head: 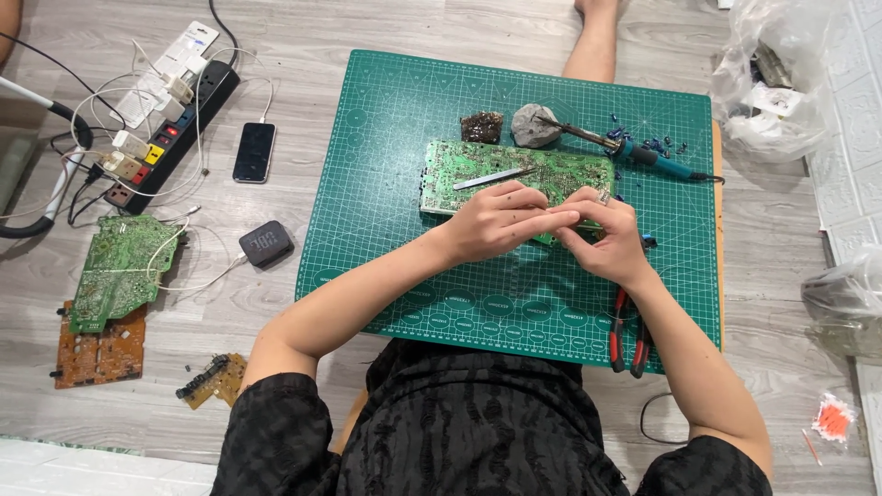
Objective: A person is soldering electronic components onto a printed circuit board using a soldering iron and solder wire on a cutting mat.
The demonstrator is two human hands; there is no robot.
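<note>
Circuit board (478, 163) lying on green mat (395, 184); left hand (501, 220) and right hand (602, 234) pinching together over its near edge, something tiny, unidentifiable. Risk: soldering iron (643, 154) resting close, burning a sleeve.

Black top with crinkled, textured weave; short loose sleeves ending above elbows. Forearms bare, no watch or bracelet. Left hand (501, 223) bare, no rings visible. Right hand (602, 239) bare, ring with pale patterned band on one finger. Bare lower leg beyond mat.

Phone (254, 152), power strip (175, 122), red-handled pliers (628, 332)
</note>
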